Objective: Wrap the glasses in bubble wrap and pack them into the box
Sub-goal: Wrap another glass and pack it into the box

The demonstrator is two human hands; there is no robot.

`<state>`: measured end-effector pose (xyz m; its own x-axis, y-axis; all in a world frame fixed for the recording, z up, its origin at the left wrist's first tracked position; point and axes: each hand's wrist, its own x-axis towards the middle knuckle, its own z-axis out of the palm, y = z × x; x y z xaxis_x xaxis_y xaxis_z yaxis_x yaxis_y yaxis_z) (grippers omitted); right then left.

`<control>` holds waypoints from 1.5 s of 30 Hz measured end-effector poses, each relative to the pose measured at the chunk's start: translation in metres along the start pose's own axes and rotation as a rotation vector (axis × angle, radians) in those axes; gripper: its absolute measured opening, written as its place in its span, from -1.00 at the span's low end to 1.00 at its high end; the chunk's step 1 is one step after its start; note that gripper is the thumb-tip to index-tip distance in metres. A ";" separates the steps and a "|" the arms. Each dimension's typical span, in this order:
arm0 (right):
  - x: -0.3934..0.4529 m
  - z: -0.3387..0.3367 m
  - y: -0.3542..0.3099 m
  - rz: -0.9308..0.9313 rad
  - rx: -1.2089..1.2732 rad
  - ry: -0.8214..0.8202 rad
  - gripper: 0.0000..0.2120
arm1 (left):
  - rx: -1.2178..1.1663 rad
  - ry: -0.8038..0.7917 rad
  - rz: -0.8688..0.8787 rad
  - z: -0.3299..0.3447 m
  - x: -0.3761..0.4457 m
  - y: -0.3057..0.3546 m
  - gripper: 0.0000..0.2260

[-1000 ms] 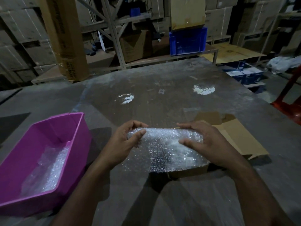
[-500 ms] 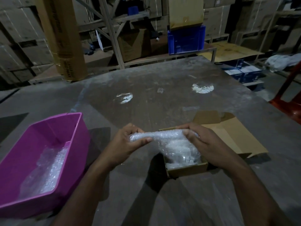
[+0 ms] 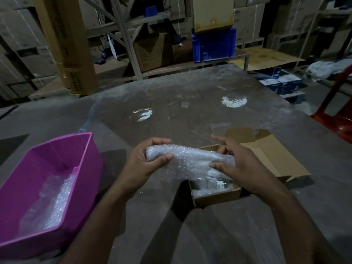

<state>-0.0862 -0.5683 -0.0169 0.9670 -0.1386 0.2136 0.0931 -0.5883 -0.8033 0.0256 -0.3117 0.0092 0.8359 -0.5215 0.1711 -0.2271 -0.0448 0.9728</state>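
Centre frame: long bubble-wrapped bundle (image 3: 190, 159), contents hidden, held level over small open brown cardboard box (image 3: 217, 194). Left hand (image 3: 146, 164) grips its left end; right hand (image 3: 238, 164) pinches its right end. Box contents murky, partly covered. Lower left: magenta plastic tub (image 3: 24, 191), cropped, holding loose bubble wrap (image 3: 51, 202).

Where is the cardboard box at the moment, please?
In the head view, the box sits open on the table, right of centre, under the right hand, with the pink bin far left.
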 end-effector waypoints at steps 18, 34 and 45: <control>-0.008 0.005 -0.005 -0.003 0.037 -0.098 -0.70 | -0.126 0.048 0.038 0.007 0.002 -0.002 -0.58; 0.007 -0.009 0.000 0.058 0.087 0.088 -0.83 | -0.205 0.062 -0.030 0.031 0.032 0.008 -0.70; 0.021 -0.027 0.005 0.026 -0.120 0.267 -0.90 | 0.254 -0.105 0.089 0.035 0.050 0.000 -0.73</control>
<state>-0.0720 -0.5960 -0.0015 0.8706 -0.3507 0.3452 0.0247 -0.6695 -0.7424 0.0499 -0.3681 0.0120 0.7540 -0.6174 0.2243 -0.4263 -0.2003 0.8821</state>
